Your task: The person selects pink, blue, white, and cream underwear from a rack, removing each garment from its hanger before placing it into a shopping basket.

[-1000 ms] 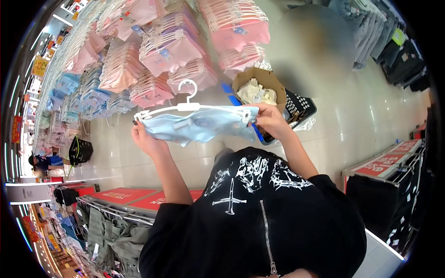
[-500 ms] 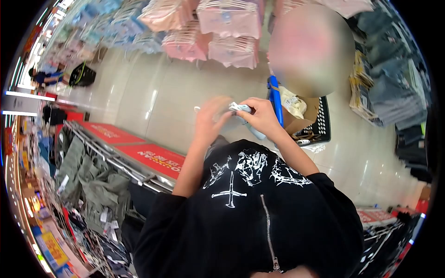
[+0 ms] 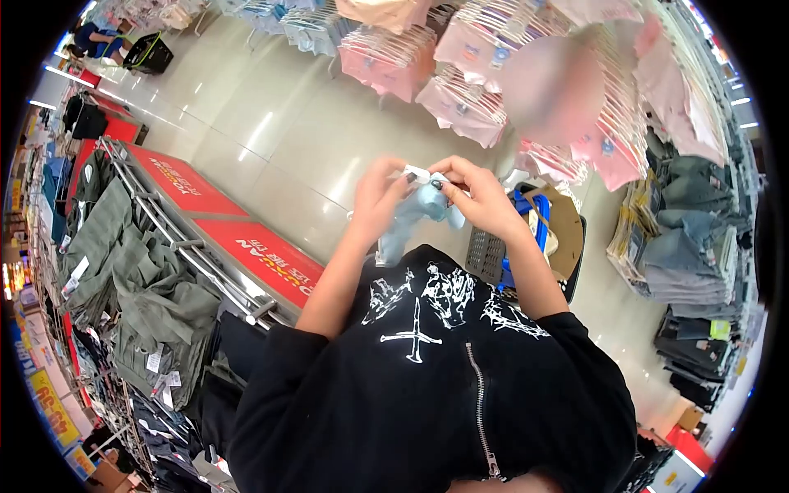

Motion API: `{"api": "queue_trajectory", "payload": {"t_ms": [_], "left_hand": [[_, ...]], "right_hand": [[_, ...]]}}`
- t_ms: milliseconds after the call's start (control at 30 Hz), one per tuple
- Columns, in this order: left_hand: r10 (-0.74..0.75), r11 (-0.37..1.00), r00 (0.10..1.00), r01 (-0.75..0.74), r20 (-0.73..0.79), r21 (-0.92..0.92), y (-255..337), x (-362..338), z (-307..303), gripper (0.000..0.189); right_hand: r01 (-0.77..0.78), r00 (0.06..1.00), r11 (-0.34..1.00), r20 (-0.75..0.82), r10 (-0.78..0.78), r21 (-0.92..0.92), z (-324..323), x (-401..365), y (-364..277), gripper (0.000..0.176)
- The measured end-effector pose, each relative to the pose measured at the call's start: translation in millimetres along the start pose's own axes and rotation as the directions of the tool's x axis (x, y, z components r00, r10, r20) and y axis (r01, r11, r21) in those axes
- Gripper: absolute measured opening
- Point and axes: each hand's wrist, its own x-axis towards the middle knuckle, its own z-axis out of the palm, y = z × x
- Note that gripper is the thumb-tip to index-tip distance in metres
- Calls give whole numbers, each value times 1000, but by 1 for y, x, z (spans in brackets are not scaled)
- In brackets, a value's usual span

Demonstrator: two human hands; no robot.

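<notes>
A light blue garment point(image 3: 421, 212) on a white hanger hangs bunched between my two hands at chest height. My left hand point(image 3: 380, 195) grips its left side, fingers curled on the cloth. My right hand point(image 3: 478, 194) pinches the top of the garment by the white hanger clip. Most of the hanger is hidden by my fingers. Below the hands is my black printed jacket point(image 3: 444, 361).
A black shopping basket point(image 3: 493, 256) with blue handles and a cardboard box point(image 3: 565, 230) stands on the floor to the right. Pink garments hang on racks point(image 3: 468, 66) ahead. A rail of green clothes point(image 3: 140, 279) with red signs point(image 3: 263, 256) runs at left. Folded jeans point(image 3: 674, 246) are stacked at right.
The garment, held spread out flat on its hanger a second ago, is now bunched between both hands. My view has swung, so the green rail is nearer on the left.
</notes>
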Motion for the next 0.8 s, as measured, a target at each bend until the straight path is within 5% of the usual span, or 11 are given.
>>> {"api": "queue_trajectory", "payload": {"t_ms": [367, 567, 800], "left_hand": [[-66, 998, 996, 65, -59, -13, 23, 55, -117, 10], [-39, 998, 983, 46, -179, 35, 38, 57, -172, 12], [-111, 993, 923, 115, -368, -11, 42, 55, -229, 14]], "right_hand": [[133, 989, 988, -48, -137, -79, 63, 126, -36, 12], [131, 988, 981, 101, -117, -145, 101, 183, -47, 13], [299, 930, 927, 285, -231, -225, 145, 250, -57, 12]]}}
